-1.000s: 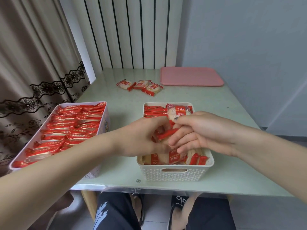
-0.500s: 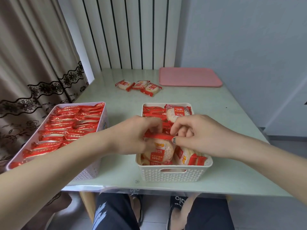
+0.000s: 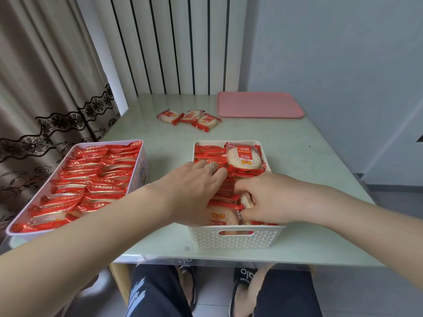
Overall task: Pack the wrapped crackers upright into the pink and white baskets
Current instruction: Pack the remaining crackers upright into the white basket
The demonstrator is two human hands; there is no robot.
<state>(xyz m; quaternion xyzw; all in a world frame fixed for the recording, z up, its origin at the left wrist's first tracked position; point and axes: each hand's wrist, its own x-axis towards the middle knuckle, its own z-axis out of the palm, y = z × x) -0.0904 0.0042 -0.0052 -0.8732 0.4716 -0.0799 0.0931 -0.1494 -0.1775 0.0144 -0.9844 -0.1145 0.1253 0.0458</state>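
Both hands work inside the white basket (image 3: 235,237) at the tabletop's near edge: the left hand (image 3: 194,186) lies flat on upright crackers, the right hand (image 3: 267,197) pinches a cracker (image 3: 247,200). The full pink basket (image 3: 142,156) sits by the left edge.

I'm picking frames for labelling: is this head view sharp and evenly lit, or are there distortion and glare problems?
Head view: soft daylight, faint shadows; the white basket and both hands look reasonably sharp; wide-angle bending at the edges; mild sheen on the table near its front edge.

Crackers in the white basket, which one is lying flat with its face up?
The cracker pack at the far right corner of the white basket lies face up on top; the others around it stand on edge.
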